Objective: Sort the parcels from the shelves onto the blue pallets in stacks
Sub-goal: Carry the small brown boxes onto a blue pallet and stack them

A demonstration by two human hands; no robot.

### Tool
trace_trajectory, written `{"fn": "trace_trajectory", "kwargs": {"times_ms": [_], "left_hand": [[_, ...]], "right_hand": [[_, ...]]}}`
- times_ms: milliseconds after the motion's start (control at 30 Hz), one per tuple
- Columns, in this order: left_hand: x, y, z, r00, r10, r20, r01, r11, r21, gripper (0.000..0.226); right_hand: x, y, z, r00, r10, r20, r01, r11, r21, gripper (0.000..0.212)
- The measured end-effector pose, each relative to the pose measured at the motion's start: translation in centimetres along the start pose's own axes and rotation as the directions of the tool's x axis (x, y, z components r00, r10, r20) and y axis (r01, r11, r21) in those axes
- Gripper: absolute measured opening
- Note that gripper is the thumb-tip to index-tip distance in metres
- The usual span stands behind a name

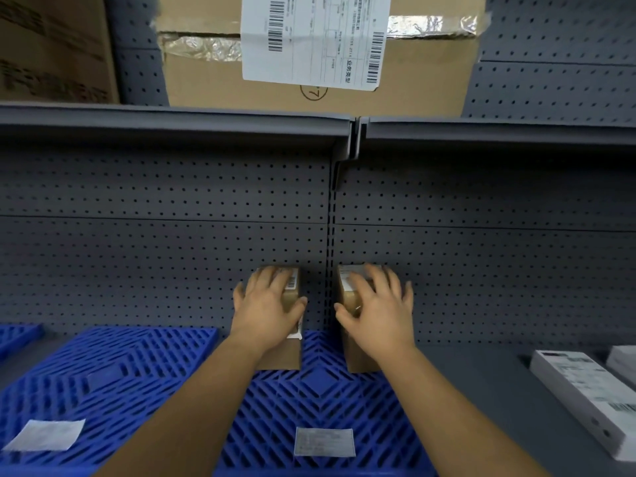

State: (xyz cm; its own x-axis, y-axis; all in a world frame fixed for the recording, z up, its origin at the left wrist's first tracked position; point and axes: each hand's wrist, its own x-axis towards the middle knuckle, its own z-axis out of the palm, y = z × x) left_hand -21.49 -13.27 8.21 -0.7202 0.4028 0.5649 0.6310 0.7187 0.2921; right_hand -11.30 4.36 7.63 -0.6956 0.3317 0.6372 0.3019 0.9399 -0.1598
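- My left hand (266, 304) grips one small brown parcel (292, 352); my right hand (377, 313) grips another (351, 301), both standing on the middle blue pallet (320, 401).
- Grey pegboard wall (165, 242) behind; a large labelled carton (320, 49) on the shelf (172, 122) above.
- White box (581, 397) lies right.

Your two small brown boxes, left box (292, 352) and right box (354, 359), stand upright side by side, slightly apart, on the middle blue pallet (320, 401). Both carry white labels. A second blue pallet (113, 380) lies just left.
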Motion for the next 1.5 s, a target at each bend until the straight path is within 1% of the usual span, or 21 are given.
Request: {"fn": "trace_trajectory", "kwargs": {"times_ms": [133, 233, 333, 400, 500, 633, 733, 800, 933, 1067, 1133, 1233, 1333, 1500], "left_hand": [[-1.5, -0.1, -1.6, 0.995, 0.075, -0.063, -0.075, 0.997, 0.001, 0.053], [-3.1, 0.0, -3.1, 0.994, 0.102, -0.048, -0.102, 0.995, -0.002, 0.055], [-5.6, 0.1, -4.2, 0.993, 0.113, -0.028, -0.113, 0.993, -0.017, 0.055], [-7.7, 0.1, -4.6, 0.993, 0.121, -0.002, -0.121, 0.992, -0.037, 0.055], [-11.0, 0.2, -4.8, 0.988, 0.138, 0.072, -0.133, 0.989, -0.070, 0.057], [-15.7, 0.7, -4.2, 0.974, 0.186, 0.126, -0.165, 0.973, -0.162, 0.057], [-18.9, 0.9, -3.8, 0.960, 0.215, 0.181, -0.189, 0.970, -0.152, 0.060], [-20.4, 0.9, -3.8, 0.957, 0.207, 0.205, -0.177, 0.972, -0.156, 0.059], [-22.0, 0.9, -4.6, 0.955, 0.191, 0.225, -0.160, 0.976, -0.150, 0.057], [-24.2, 1.5, -5.1, 0.962, 0.153, 0.227, -0.123, 0.983, -0.139, 0.057], [-26.2, 2.0, -4.8, 0.959, 0.132, 0.252, -0.099, 0.985, -0.141, 0.056], [-30.0, 2.4, -3.8, 0.944, 0.103, 0.314, -0.065, 0.989, -0.130, 0.056], [-34.0, 2.1, -2.9, 0.923, 0.035, 0.383, 0.005, 0.995, -0.103, 0.056], [-39.1, 0.3, -2.8, 0.892, -0.047, 0.450, 0.057, 0.998, -0.009, 0.057]], "right_hand": [[-1.3, -0.8, -1.3, 0.997, -0.016, -0.074, 0.017, 1.000, 0.016, 0.055], [-3.0, -1.7, -2.8, 0.995, -0.027, -0.095, 0.030, 0.999, 0.040, 0.053], [-5.5, -2.4, -4.2, 0.997, -0.022, -0.076, 0.025, 0.999, 0.046, 0.049], [-7.7, -2.8, -5.0, 0.998, -0.011, -0.054, 0.014, 0.998, 0.062, 0.048], [-11.3, -3.0, -5.9, 1.000, -0.003, 0.020, 0.002, 0.998, 0.057, 0.052], [-16.0, -2.7, -6.8, 0.993, -0.014, 0.114, 0.010, 0.999, 0.039, 0.053], [-19.1, -2.5, -7.1, 0.987, -0.027, 0.158, 0.019, 0.998, 0.053, 0.055], [-20.5, -2.4, -7.3, 0.979, -0.035, 0.201, 0.022, 0.998, 0.066, 0.051], [-22.1, -2.4, -7.6, 0.976, -0.058, 0.208, 0.038, 0.995, 0.096, 0.046], [-24.4, -2.2, -7.4, 0.958, -0.075, 0.275, 0.038, 0.990, 0.138, 0.048], [-26.2, -1.7, -7.2, 0.947, -0.084, 0.310, 0.039, 0.988, 0.149, 0.048], [-29.4, -1.0, -6.7, 0.918, -0.104, 0.383, 0.048, 0.987, 0.153, 0.049], [-32.3, -0.7, -5.8, 0.880, -0.128, 0.458, 0.060, 0.985, 0.160, 0.049], [-35.8, -2.4, -4.4, 0.824, -0.173, 0.540, 0.075, 0.977, 0.199, 0.052]]}}
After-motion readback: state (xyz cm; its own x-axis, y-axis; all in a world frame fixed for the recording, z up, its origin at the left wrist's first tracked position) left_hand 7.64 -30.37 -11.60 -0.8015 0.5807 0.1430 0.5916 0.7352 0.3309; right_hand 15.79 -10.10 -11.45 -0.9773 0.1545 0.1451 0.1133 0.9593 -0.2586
